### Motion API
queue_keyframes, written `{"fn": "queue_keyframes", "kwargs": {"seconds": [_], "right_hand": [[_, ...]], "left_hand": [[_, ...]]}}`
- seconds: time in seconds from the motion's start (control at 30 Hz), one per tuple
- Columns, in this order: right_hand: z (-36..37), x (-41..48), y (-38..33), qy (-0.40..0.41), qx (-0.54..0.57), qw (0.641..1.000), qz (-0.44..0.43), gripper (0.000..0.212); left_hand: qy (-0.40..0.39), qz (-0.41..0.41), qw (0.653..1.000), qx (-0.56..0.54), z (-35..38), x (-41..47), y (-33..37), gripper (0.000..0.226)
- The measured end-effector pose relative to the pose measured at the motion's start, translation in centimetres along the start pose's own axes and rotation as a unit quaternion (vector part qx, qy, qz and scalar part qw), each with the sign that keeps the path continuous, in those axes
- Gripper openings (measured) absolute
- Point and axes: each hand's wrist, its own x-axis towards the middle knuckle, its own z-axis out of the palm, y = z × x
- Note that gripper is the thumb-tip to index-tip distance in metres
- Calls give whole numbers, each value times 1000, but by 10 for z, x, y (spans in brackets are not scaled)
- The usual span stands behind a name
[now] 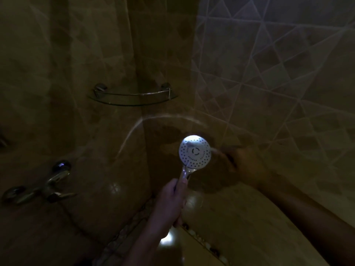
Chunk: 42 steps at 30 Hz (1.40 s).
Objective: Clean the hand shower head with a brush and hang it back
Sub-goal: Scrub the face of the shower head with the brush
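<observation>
Glossy tiled walls (pixel 269 73) meet in a dim corner, the right one cut with diagonal lines. A curved glass shelf (pixel 132 98) with a thin metal rail spans that corner. Low on the left wall sits a chrome tap (pixel 38 189). The shower head (pixel 195 152), a round white disc dotted with holes, faces the camera near the middle, clear of the walls. The left hand (pixel 171 202) is wrapped around its handle. The right hand (pixel 244 162) is blurred just beside the disc; its grip and any brush cannot be made out.

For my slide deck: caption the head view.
Left hand holds the hand shower head face-up in a dim tiled corner; blurred right hand beside it.
</observation>
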Motion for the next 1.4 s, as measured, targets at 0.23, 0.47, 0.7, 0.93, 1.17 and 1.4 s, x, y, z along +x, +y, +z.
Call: {"fn": "queue_keyframes", "kwargs": {"seconds": [0.23, 0.47, 0.7, 0.93, 1.17, 1.4], "right_hand": [[12, 82, -17, 69, 26, 991, 109, 27], [23, 207, -75, 36, 5, 998, 50, 23], [47, 328, -112, -28, 4, 998, 50, 20], [81, 378, -110, -87, -49, 992, 82, 25], [96, 386, -97, -88, -30, 989, 117, 23], [101, 386, -95, -85, -18, 986, 142, 24]], "left_hand": [[44, -6, 999, -12, -44, 13, 7, 37], [108, -19, 991, -80, -114, 28, 26, 29], [161, -7, 978, -129, -170, 52, 40, 31], [185, 13, 975, -123, -209, 69, 44, 33], [182, 8, 976, -119, -227, 78, 39, 36], [175, 0, 975, -134, -228, 79, 41, 32]]}}
